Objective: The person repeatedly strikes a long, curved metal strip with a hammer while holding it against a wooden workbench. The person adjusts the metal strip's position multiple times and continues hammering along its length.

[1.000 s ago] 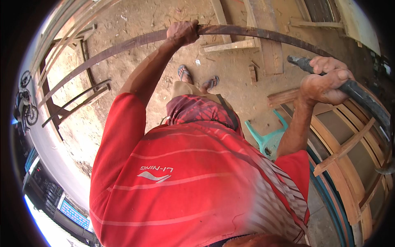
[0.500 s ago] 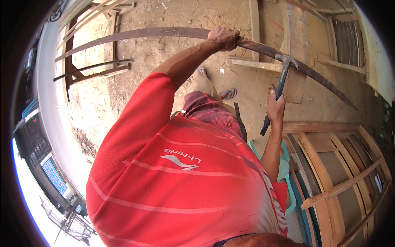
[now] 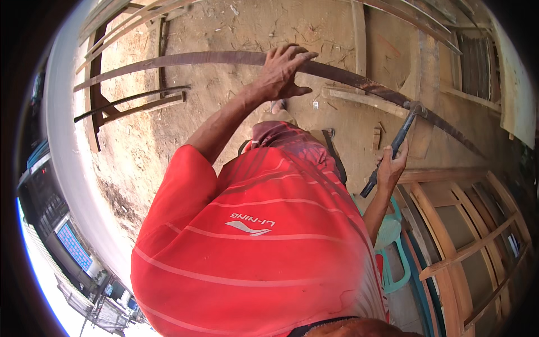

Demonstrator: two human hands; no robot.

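Observation:
A long, dark wooden strip (image 3: 208,58) lies crosswise in front of me, appearing bowed in the fisheye view. My left hand (image 3: 282,73) is on its middle, fingers spread apart rather than wrapped round it. My right hand (image 3: 390,165) grips the dark handle of a claw hammer (image 3: 405,128). The metal head is at the strip's right part, touching or just over it. My feet in sandals are partly hidden below, behind my body.
Timber frames (image 3: 95,112) stand at left beside a pale road (image 3: 64,168). A wooden bench-like piece (image 3: 359,95) and boards (image 3: 471,73) are ahead and right on the dirt ground (image 3: 224,33). Wooden panels (image 3: 449,241) and a turquoise plastic chair (image 3: 396,264) are at lower right.
The hammer has swung round and forward to the strip in my right hand, its head now shifted slightly right and down. My left hand has loosened its grip and moved left, fingers spreading.

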